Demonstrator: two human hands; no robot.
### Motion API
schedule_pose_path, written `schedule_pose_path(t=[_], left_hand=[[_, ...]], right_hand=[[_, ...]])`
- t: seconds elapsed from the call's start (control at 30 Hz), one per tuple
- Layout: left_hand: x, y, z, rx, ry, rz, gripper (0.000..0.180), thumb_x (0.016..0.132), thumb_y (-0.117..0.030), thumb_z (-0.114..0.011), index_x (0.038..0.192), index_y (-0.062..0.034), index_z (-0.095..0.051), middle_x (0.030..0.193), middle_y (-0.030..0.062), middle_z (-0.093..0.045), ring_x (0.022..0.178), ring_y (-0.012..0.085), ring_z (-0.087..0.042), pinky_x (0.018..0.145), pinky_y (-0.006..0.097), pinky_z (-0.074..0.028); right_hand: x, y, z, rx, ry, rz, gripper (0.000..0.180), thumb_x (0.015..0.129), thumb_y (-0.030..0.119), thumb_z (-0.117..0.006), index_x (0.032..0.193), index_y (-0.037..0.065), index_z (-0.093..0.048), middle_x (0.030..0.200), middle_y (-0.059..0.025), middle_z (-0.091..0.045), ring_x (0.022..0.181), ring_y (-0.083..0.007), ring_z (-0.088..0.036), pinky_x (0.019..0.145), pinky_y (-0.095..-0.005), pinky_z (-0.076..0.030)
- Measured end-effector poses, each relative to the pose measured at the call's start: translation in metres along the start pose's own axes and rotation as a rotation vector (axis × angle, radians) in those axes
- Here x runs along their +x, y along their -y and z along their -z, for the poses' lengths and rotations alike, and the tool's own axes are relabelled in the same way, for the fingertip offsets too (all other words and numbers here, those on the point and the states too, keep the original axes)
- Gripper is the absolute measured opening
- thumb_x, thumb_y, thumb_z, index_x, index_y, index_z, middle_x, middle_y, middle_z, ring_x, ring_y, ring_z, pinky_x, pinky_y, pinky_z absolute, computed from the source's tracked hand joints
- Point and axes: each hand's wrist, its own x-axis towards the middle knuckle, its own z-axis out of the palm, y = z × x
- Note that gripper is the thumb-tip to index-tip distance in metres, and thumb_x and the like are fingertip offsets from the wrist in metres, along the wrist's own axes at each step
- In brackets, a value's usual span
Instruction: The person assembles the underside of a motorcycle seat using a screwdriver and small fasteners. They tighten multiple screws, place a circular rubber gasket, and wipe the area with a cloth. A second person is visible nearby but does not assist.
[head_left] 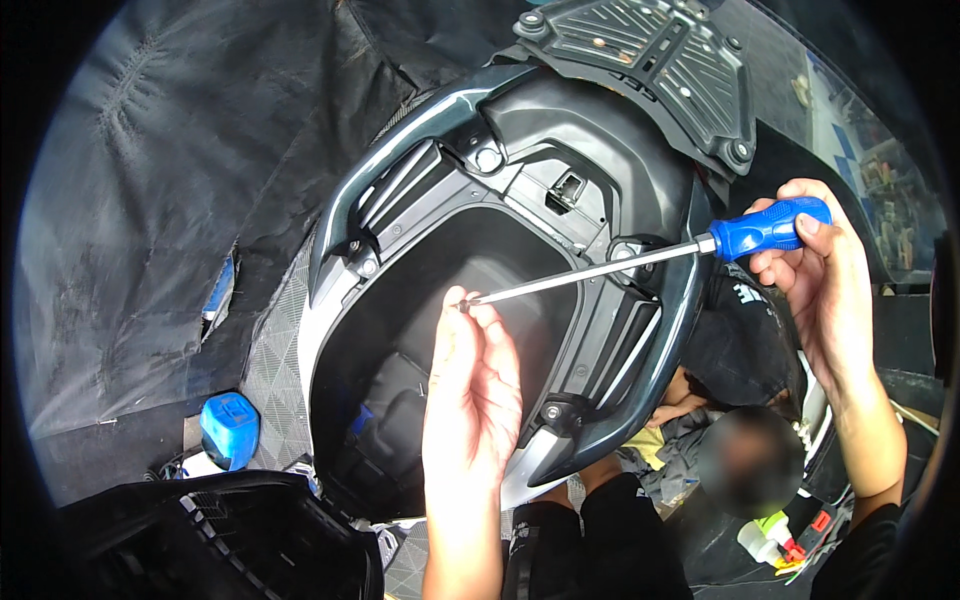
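My right hand (832,285) grips the blue handle of a screwdriver (600,267). Its long metal shaft slants down to the left, over a scooter's open under-seat storage compartment (345,400). At the shaft's tip, the thumb and fingers of my left hand (468,390) pinch a small dark piece that looks like a screw (463,307); it touches or nearly touches the tip. Both hands are held above the scooter's rear body (590,115), clear of its surface. My left hand and forearm cover part of the compartment and its near rim.
A black metal rear rack (640,60) juts out at the top. The raised seat (220,540) fills the lower left, near a blue jug (230,430). Another person (740,350) crouches at the right, beside small bottles (760,540). Dark sheeting (170,200) hangs at the left.
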Motion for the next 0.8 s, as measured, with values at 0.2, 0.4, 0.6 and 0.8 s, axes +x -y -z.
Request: schedule_pose_path(t=[0.2,0.4,0.6,0.8], left_hand=[[0.004,0.003,-0.002,0.170,-0.002,-0.093,0.027,0.103,-0.008,-0.060,0.129,-0.0031,-0.063,0.117,0.0084,-0.068,0.109,0.0158,-0.068,0.100,0.027,-0.059],[0.012,0.003,0.004,0.083,-0.002,-0.081,0.027,0.103,-0.009,-0.060,0.130,-0.0026,-0.063,0.118,0.0084,-0.069,0.113,0.0157,-0.068,0.102,0.026,-0.059],[0.011,0.005,0.001,0.251,0.039,-0.183,0.033,0.103,-0.010,-0.061,0.134,-0.0002,-0.058,0.120,0.0096,-0.068,0.115,0.0154,-0.067,0.106,0.025,-0.056],[0.012,0.005,0.005,0.314,0.057,-0.230,0.037,0.103,-0.011,-0.062,0.137,0.0011,-0.055,0.122,0.0099,-0.066,0.117,0.0151,-0.066,0.109,0.024,-0.053]], right_hand=[[0.002,-0.002,0.002,0.024,-0.028,-0.016,0.028,0.101,0.014,-0.051,0.123,-0.003,-0.052,0.106,-0.0220,-0.068,0.080,-0.0211,-0.072,0.076,-0.0286,-0.060],[0.007,-0.005,-0.002,0.050,-0.031,-0.058,0.028,0.102,0.014,-0.051,0.124,-0.003,-0.053,0.107,-0.0216,-0.068,0.081,-0.0212,-0.072,0.075,-0.0285,-0.060],[0.009,-0.005,-0.006,0.030,-0.019,-0.040,0.029,0.101,0.014,-0.051,0.124,-0.004,-0.053,0.107,-0.0220,-0.068,0.081,-0.0210,-0.072,0.076,-0.0281,-0.060],[0.010,-0.006,-0.008,-0.013,-0.013,-0.025,0.029,0.102,0.014,-0.051,0.124,-0.004,-0.053,0.109,-0.0223,-0.068,0.081,-0.0209,-0.071,0.077,-0.0279,-0.060]])
